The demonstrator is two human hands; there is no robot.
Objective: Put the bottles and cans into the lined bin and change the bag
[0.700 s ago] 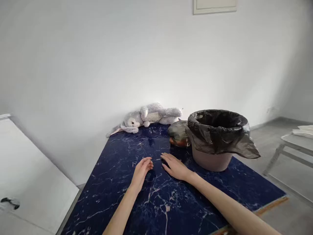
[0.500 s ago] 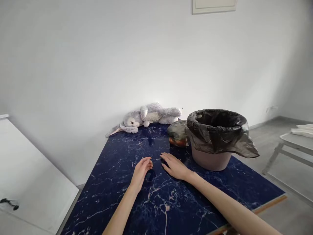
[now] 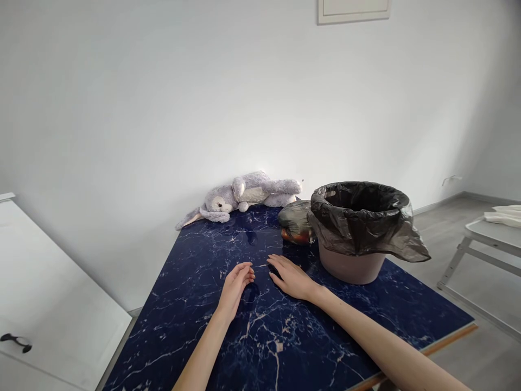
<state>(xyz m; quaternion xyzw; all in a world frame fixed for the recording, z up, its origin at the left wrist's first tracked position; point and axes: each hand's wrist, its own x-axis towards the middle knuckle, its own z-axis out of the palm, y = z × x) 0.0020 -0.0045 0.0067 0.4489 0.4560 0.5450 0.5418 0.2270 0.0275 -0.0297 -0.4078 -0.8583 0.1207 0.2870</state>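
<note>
Both of my hands are over the dark blue marbled tabletop [image 3: 195, 304]. My left hand [image 3: 236, 287] is turned on its side with loosely curved fingers and holds nothing. To its right, palm down, my right hand [image 3: 291, 277] lies with its fingers stretched out and the thumb apart. Closest to the right hand stand a pinkish bucket [image 3: 352, 267] lined with a black plastic bag [image 3: 345, 228] and, beside it, a bundle in dark, see-through plastic [image 3: 296, 220] with an orange-brown lower side. Its contents are hard to make out.
A grey plush rabbit [image 3: 256, 193] lies on its side at the far table edge, against the white wall. At left is a white cabinet [image 3: 52, 293] with a black handle. A folding stand [image 3: 488, 239] with white cloth is on the right, beyond the table.
</note>
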